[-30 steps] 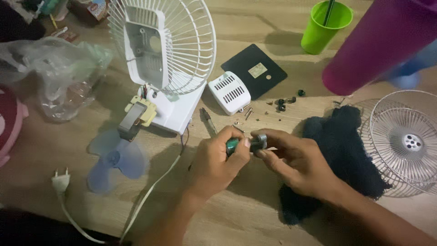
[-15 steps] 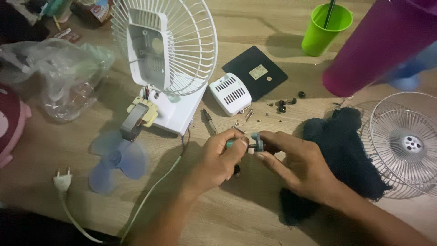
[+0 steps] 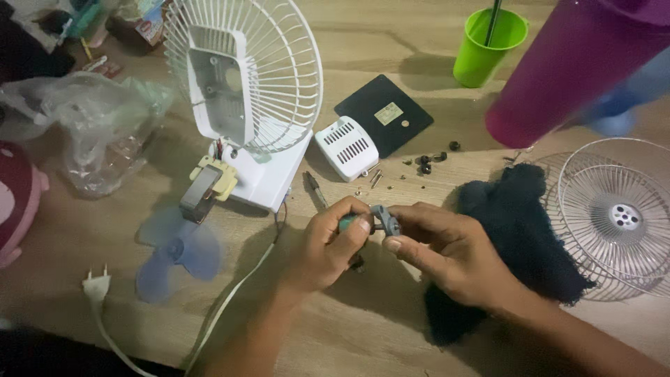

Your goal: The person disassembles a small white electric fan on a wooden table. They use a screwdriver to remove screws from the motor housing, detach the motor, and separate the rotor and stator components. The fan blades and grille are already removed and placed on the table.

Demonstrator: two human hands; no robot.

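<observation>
My left hand [image 3: 331,244] grips a green-handled screwdriver [image 3: 347,223], its tip pointing right into a small grey fan part [image 3: 386,219]. My right hand [image 3: 447,255] pinches that grey part between thumb and fingers. Both hands hover just above the wooden table [image 3: 363,328], in front of a dismantled white desk fan [image 3: 244,105] with its rear grille upright. The fan's motor [image 3: 202,192] hangs loose beside the base, and the blue blade [image 3: 174,251] lies flat below it.
A white vented cover [image 3: 347,147], a black plate [image 3: 384,115] and several loose screws [image 3: 426,164] lie behind my hands. A dark cloth [image 3: 516,230], the front grille [image 3: 614,216], a green cup [image 3: 488,45], a purple tumbler [image 3: 572,70], a plastic bag [image 3: 91,132] and the plug [image 3: 95,286] surround them.
My hands have stayed together over the same spot, working the screwdriver against the grey part. The view has shifted slightly; nothing on the table has moved.
</observation>
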